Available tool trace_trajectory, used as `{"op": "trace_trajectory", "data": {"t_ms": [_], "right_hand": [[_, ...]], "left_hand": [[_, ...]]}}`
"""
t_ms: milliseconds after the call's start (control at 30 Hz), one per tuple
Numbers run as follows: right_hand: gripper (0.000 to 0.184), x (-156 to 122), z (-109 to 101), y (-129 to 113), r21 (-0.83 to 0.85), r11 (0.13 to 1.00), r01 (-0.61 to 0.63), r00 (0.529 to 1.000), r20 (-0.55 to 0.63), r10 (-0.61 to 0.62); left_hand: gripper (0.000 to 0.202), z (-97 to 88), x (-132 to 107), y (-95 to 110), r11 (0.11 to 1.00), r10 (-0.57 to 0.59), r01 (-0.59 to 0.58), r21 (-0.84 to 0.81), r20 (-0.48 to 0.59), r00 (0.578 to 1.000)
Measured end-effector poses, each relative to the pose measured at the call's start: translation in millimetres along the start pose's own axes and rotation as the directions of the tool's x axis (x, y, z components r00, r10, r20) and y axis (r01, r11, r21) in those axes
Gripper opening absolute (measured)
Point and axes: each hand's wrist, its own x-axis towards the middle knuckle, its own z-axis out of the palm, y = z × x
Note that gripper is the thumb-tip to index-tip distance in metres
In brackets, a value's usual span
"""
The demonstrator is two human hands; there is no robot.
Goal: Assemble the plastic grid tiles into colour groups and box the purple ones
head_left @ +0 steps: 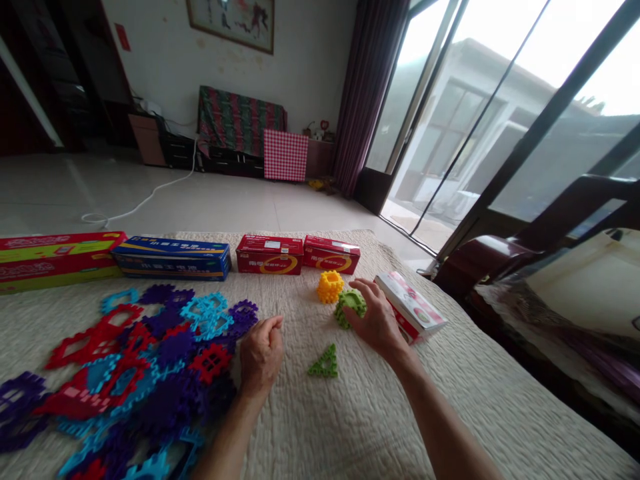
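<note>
My right hand [376, 319] curves over a green toothed building-block shape [351, 303], thumb on the near side and fingers on the far side. The shape rests on the quilted cover beside a yellow toothed block shape [330, 287]. My left hand [262, 352] is curled closed above the cover, and no object shows in it. Just left of it lies a spread of flat interlocking pieces in purple, light blue and red, including a red square window piece [210, 362]. Between my hands, nearer to me, a green triangular piece [325, 362] lies on its own.
Along the far edge of the quilted cover [480, 413] stand a red-and-green box [60, 260], a blue box [173, 259] and two red boxes [270, 255]. A white-and-red box [413, 303] lies right of my right hand. A dark wooden armrest [490, 257] borders the right side.
</note>
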Motion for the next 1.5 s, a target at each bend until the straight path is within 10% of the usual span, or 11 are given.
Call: {"op": "trace_trajectory", "data": {"t_ms": [133, 400, 767, 933, 1067, 1267, 1500], "right_hand": [[0.022, -4.4, -13.9, -24.2, 0.044, 0.998, 0.055, 0.976, 0.210, -0.063], [0.039, -39.1, -9.4, -39.5, 0.080, 0.987, 0.137, 0.707, 0.690, -0.154], [0.012, -33.6, 2.2, -50.6, 0.048, 0.984, 0.174, 0.696, 0.701, -0.157], [0.034, -33.7, 5.6, -46.5, 0.016, 0.991, 0.133, 0.789, 0.603, -0.115], [0.054, -35.8, 6.3, -47.1, 0.078, 0.983, 0.169, 0.759, 0.626, -0.180], [0.039, -39.7, 15.3, -57.7, 0.117, 0.971, 0.209, 0.722, 0.652, -0.233], [0.038, -28.8, 2.2, -54.3, 0.150, 0.972, 0.180, 0.789, 0.568, -0.234]], "left_hand": [[0.034, 0.5, 0.2, -0.2, 1.000, 0.005, -0.005, -0.003, 0.000, 1.000], [0.032, 3.1, 0.4, -1.9, 1.000, -0.003, 0.003, -0.016, 0.003, 1.000], [0.032, 3.7, -0.5, -1.5, 1.000, -0.004, 0.004, -0.014, 0.002, 1.000], [0.032, 4.0, -0.6, -1.9, 1.000, 0.002, -0.002, -0.016, -0.005, 1.000], [0.032, 4.1, -1.0, -2.0, 1.000, 0.007, -0.007, -0.019, -0.004, 1.000], [0.033, 3.8, -1.0, -1.7, 1.000, 0.008, -0.008, -0.015, 0.003, 1.000], [0.033, 4.2, -0.9, -3.8, 1.000, 0.011, -0.011, -0.019, 0.004, 1.000]]}}
